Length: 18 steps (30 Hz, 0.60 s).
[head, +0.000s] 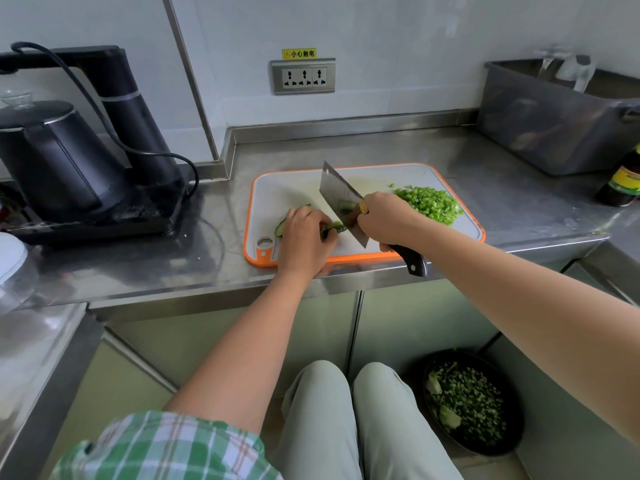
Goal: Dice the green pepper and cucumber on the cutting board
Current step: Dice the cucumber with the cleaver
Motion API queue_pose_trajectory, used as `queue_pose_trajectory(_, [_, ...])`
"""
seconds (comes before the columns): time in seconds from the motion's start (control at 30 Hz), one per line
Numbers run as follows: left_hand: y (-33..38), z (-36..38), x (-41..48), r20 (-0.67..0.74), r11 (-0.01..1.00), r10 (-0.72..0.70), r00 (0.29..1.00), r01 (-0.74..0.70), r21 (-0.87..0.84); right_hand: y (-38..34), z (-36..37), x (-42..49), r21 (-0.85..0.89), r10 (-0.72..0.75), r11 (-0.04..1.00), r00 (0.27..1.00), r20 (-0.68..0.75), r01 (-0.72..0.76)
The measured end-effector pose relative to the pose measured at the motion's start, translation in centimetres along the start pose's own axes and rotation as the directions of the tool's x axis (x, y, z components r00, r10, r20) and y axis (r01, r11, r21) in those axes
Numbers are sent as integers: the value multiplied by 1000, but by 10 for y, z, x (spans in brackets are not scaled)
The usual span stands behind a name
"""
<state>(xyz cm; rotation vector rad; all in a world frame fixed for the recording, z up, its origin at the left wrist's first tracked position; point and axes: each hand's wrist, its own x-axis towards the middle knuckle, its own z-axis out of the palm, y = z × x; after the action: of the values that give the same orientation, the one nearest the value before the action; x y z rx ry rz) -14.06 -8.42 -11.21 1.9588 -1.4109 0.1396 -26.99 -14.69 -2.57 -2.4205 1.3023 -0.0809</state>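
**A:** Step in hand?

**B:** Dicing the cucumber, by the look of it. On the far-right part of the orange-rimmed white plastic cutting board [408,174], a heap of bright green diced pepper [431,204], seemingly finished. On the near-left part, a dark green cucumber piece [278,227], pinned under the left hand [304,237], fingers curled over it. Just right of that, the right hand [388,220] wrapped round the handle of a broad steel cleaver [337,192], blade tilted, edge beside the left fingertips. Hands close, not touching.

**A:** Next move?

**B:** Probably pressing the blade straight down with knuckles tucked clear, then sliding the left hand back along the cucumber.

**A:** Edges and room?

**B:** Bare board behind the blade. Near rim almost flush with the front edge of the stainless steel counter [381,143], handle end overhanging it. Left of the board, a black electric kettle [52,157]; right, a dark glass bottle [621,185], both well apart.
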Motion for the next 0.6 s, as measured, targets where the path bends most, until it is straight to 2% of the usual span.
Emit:
queue_pose_trajectory(0.2, [-1, 1, 1, 3, 1000, -9, 1000, 9, -13, -7, 5, -2, 12, 23, 1000, 1000, 21, -23])
queue_pose_trajectory(0.43, [-2, 1, 0, -3, 1000, -10, 1000, 10, -12, -3, 13, 4, 78, 50, 996, 998, -50, -46])
queue_pose_trajectory(0.6, [-1, 1, 0, -9, 1000, -9, 1000, 8, -26, 1, 3, 0, 55, 9, 998, 998, -54, -6])
